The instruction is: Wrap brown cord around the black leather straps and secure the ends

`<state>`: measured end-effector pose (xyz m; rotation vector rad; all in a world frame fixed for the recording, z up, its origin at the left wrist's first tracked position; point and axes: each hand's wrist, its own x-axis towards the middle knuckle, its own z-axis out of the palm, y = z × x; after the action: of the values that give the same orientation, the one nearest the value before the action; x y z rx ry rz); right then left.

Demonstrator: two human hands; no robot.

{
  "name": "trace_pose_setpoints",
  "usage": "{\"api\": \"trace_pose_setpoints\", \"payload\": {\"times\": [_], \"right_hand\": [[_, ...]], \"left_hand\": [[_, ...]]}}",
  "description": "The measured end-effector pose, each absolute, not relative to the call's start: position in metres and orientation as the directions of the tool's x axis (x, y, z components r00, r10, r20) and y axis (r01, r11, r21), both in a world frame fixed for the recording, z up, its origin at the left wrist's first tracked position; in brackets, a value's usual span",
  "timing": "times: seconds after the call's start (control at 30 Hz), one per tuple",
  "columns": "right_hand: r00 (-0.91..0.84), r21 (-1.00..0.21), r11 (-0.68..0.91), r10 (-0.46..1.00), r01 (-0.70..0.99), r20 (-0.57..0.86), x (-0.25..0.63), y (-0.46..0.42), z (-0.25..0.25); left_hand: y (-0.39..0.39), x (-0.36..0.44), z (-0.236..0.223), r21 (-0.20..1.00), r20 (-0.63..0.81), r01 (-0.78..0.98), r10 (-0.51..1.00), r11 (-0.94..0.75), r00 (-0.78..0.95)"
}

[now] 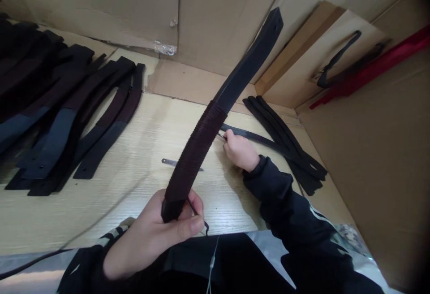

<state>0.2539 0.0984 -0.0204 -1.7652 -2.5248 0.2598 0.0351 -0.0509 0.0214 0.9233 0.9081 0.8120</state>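
My left hand point(157, 233) is closed round the lower end of a long dark strap piece point(215, 114), held up at a slant over the wooden table point(134, 159). Its lower half is wound with dark brown cord. A thin black thread trails from under my thumb. My right hand point(238, 150) rests on the table behind the piece, fingers pinched on a small thin thing I cannot make out, beside a flat black strip point(255, 136).
A thin metal tool point(174, 163) lies on the table's middle. A heap of dark curved strap pieces point(63, 110) fills the left side, several black strips point(285, 144) lie right. Cardboard walls stand behind and right, with a red piece point(376, 67).
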Motion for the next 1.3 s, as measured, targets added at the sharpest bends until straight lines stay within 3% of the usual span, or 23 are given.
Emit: {"api": "trace_pose_setpoints", "payload": {"times": [0.2,0.3,0.4,0.5,0.6,0.83,1.07,1.3], "right_hand": [[-0.526,-0.516,0.412,0.846,0.751,-0.09,0.271,0.069,0.028],[-0.687,-0.674,0.473,0.723,0.568,-0.071,0.266,0.044,0.072],[-0.832,-0.619,0.626,0.549,0.474,-0.082,0.252,0.029,0.108],[-0.869,-0.506,0.719,0.473,0.476,-0.146,0.241,0.024,0.124],[-0.859,-0.403,0.761,0.477,0.509,-0.185,0.236,0.022,0.125],[-0.846,-0.205,0.82,0.519,0.534,-0.126,0.231,0.014,0.121],[-0.868,-0.14,0.859,0.472,0.492,-0.154,0.222,0.015,0.124],[-0.769,-0.129,0.814,0.466,0.567,-0.438,0.204,0.02,0.137]], "left_hand": [[-0.048,0.034,0.025,0.93,-0.308,-0.072,0.874,0.359,0.376],[-0.048,0.033,0.023,0.939,-0.299,-0.045,0.875,0.341,0.381],[-0.051,0.033,0.02,0.943,-0.29,-0.045,0.877,0.331,0.382],[-0.055,0.033,0.019,0.932,-0.326,-0.027,0.871,0.361,0.367],[-0.056,0.034,0.022,0.933,-0.331,-0.022,0.879,0.36,0.344],[-0.056,0.04,0.024,0.937,-0.333,-0.002,0.895,0.349,0.297],[-0.057,0.045,0.023,0.953,-0.303,0.09,0.899,0.29,0.317],[-0.056,0.044,0.02,0.969,-0.247,0.091,0.884,0.229,0.398]]}}
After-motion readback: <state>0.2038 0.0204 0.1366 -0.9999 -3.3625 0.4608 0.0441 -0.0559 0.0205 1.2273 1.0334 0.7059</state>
